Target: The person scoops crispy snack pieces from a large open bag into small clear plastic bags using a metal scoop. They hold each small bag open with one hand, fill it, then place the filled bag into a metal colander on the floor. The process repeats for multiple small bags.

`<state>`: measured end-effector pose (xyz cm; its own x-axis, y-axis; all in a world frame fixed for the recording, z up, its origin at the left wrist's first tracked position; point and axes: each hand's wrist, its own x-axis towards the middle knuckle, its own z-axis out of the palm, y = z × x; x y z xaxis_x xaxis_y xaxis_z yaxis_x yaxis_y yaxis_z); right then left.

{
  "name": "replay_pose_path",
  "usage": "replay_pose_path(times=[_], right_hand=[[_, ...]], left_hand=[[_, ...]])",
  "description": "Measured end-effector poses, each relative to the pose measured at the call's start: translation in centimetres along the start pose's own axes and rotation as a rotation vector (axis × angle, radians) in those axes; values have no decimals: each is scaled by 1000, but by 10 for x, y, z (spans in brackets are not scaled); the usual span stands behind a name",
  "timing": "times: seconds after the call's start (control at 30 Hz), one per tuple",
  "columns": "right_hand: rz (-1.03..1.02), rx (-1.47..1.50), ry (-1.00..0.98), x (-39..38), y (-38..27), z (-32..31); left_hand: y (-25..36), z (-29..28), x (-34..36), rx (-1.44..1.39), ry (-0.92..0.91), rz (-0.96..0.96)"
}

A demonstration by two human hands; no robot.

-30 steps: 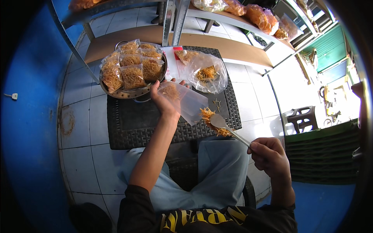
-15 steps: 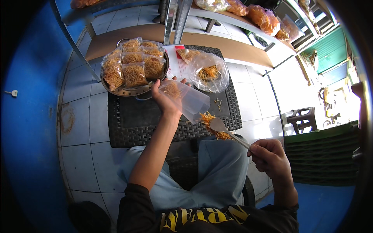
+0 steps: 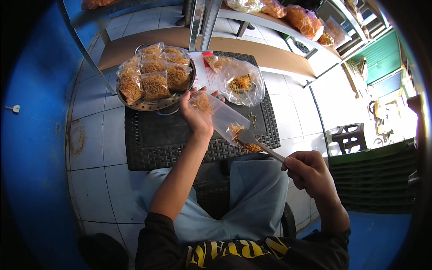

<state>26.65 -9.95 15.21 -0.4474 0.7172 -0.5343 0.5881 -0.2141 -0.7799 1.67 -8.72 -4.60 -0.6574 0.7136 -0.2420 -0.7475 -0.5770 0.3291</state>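
Observation:
My left hand (image 3: 196, 118) cradles a slim clear plastic bag (image 3: 221, 120) from beneath, thumb on one side and fingertips beyond the other. A small clump of fried golden shreds lies toward its inner end. In my right fist is the handle of a spoon (image 3: 271, 152), whose bowl is at the bag's mouth. More orange shreds (image 3: 236, 129) spread at the mouth, partly within the bag, and some hang below the spoon. Behind them on the dark woven-pattern table (image 3: 153, 135), a larger crumpled clear bag (image 3: 253, 86) holds more shreds.
A round metal tray (image 3: 145, 107) at the table's far left carries several filled clear packets (image 3: 155, 85). Loose shreds (image 3: 252, 119) lie on the tabletop. Shelves with bagged snacks (image 3: 304, 21) stand beyond. A dark plastic stool (image 3: 350, 137) is at the right.
The spoon and my right hand have shifted slightly left, bringing shreds into the bag's mouth. The bag has tilted a little, and its open end has moved slightly right.

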Motion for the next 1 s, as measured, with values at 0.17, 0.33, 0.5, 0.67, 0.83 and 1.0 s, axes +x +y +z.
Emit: replay_pose_path(times=[0.17, 0.33, 0.5, 0.67, 0.83, 1.0], right_hand=[[9, 12, -35, 8, 1, 3], [4, 5, -49, 14, -1, 6], [41, 18, -23, 9, -2, 5], [22, 65, -47, 6, 1, 3], [8, 38, -42, 11, 1, 5], [-50, -50, -48, 28, 2, 14]], left_hand=[[1, 2, -2, 28, 19, 6], [0, -1, -1, 10, 71, -25], [0, -6, 3, -27, 86, -67], [0, -5, 3, -29, 89, -76], [1, 1, -3, 50, 27, -48], [-2, 0, -7, 26, 45, -77]])
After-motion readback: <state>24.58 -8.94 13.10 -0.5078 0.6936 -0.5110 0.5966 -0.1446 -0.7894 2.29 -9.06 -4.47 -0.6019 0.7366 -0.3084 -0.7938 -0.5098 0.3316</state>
